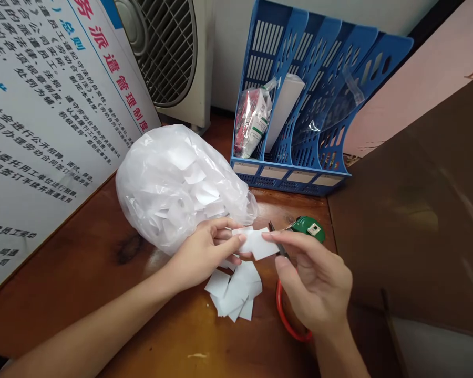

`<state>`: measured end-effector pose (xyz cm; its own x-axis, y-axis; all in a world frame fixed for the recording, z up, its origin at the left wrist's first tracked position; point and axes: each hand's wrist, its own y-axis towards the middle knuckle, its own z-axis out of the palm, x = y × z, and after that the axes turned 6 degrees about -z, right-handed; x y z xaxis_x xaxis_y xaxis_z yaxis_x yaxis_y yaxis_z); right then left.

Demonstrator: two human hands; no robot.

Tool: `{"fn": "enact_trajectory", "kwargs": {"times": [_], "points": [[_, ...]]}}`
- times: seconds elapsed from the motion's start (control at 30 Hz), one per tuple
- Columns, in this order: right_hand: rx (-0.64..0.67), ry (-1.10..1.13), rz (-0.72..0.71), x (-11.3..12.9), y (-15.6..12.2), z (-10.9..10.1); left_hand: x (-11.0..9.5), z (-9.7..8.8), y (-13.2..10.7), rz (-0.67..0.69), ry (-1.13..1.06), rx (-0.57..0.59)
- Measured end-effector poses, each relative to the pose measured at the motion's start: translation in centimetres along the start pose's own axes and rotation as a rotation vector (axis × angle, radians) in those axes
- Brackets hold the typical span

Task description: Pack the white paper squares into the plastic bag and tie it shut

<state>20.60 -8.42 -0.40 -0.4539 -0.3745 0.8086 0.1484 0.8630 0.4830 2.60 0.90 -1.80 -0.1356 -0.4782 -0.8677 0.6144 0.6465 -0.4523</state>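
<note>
Brn table (173,336), paper pcs (236,291), plastic bag (153,178), rack (286,183)

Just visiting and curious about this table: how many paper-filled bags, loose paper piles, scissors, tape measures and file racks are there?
Translucent plastic bag: 1
Loose pile of white paper pieces: 1
Red-handled scissors: 1
Green tape measure: 1
Blue plastic file rack: 1
Total: 5

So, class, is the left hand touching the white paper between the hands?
Touching: the head view shows the left hand holding the white paper, thumb over its edge.
</note>
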Motion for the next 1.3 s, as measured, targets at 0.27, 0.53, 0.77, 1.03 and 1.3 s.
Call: {"fn": "enact_trajectory", "kwargs": {"times": [0.27, 0.53, 0.77, 1.03, 1.3], "points": [[-0.095, -0.176, -0.054, -0.4, -0.2, 2.5, 0.0, 0.2, -0.2, 0.063, -0.072, 0.049], [-0.262, 0.181, 0.256, 0.2, -0.3, 3.8, 0.2, 0.6, -0.6, 0.092, -0.022, -0.028], [-0.161, -0.125, 0.179, -0.1, -0.1, 2.9, 0.3, 0.4, 0.1, 0.088, -0.088, -0.046], [0.617, -0.302, 0.241, 0.4, 0.0, 0.9, -0.1, -0.2, 0.0, 0.309, 0.087, -0.273], [0.604, -0.252, 0.404, -0.2, -0.7, 1.7, 0.8, -0.4, 0.0, 0.351, 0.228, -0.306]]}}
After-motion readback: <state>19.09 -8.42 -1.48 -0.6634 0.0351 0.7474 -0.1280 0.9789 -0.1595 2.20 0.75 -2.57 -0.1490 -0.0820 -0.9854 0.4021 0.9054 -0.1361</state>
